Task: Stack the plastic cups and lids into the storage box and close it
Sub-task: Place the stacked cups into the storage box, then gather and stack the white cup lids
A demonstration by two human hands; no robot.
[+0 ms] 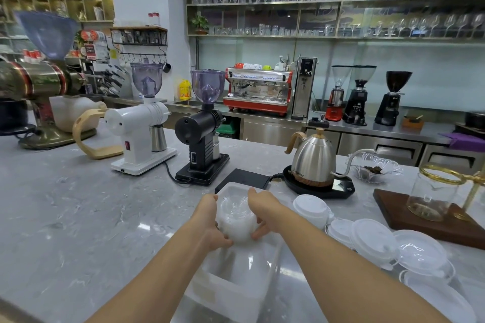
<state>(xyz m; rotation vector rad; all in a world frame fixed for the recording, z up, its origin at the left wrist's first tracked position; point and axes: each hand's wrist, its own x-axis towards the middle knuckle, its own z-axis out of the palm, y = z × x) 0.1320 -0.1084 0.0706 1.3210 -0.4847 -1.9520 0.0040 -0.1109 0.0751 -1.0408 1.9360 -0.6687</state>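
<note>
A translucent white storage box [231,286] stands open on the grey counter right in front of me. Both hands grip a stack of clear plastic cups [236,217] lying on its side over the box's far half. My left hand [212,220] holds the stack's left side and my right hand [262,211] its right side. More cups show dimly inside the box's near half. Several white and clear lids [372,241] lie in an overlapping row on the counter to the right of the box. A large flat clear lid [441,296] lies at the lower right.
A black scale [242,178] sits just behind the box. A steel gooseneck kettle [313,162] stands on a black base at the right rear. A glass jar [430,196] on a wooden tray [393,204] is farther right. White [141,136] and black [202,136] grinders stand behind left.
</note>
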